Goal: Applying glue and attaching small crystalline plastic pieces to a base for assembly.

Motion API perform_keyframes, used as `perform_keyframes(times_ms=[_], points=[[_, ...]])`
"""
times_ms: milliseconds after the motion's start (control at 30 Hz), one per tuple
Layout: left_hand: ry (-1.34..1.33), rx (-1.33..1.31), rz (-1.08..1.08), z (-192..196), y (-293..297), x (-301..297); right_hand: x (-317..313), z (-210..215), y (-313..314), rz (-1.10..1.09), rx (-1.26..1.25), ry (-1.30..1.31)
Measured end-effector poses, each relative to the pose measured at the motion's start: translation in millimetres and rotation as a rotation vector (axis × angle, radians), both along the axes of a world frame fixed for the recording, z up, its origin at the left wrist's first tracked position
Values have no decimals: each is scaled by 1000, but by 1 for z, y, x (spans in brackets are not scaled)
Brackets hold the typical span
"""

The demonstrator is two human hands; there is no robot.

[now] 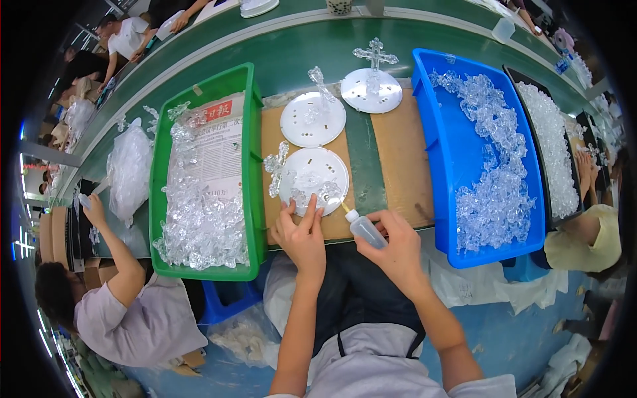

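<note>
My right hand [397,251] is closed round a small translucent squeeze bottle [367,229]. The bottle's thin yellowish tip points at the lower right rim of a white round disc [318,166]. My left hand [302,244] lies at the lower edge of that disc, fingers stretched out and apart, with the fingertips touching it. Clear plastic pieces [330,194] rest on the disc just beyond the fingertips; their exact shape is hard to tell. A clear ornate cross [276,169] leans by the disc's left edge.
Behind are two more white discs [298,126] [357,99], each bearing an upright clear cross [375,54]. A green bin [253,232] with clear parts on newspaper stands left, a blue bin [458,166] of clear parts right. Other people work on both sides.
</note>
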State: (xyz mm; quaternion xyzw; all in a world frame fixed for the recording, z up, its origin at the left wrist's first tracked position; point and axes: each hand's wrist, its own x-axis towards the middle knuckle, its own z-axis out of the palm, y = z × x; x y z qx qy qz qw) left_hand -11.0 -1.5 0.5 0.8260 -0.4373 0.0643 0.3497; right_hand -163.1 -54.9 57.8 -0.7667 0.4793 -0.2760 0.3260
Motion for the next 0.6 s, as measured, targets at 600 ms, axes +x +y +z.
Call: perform_keyframes(times_ms=[600], points=[[632,-223,-111,33,-15,22,36,-15,15,84,-28,-33]])
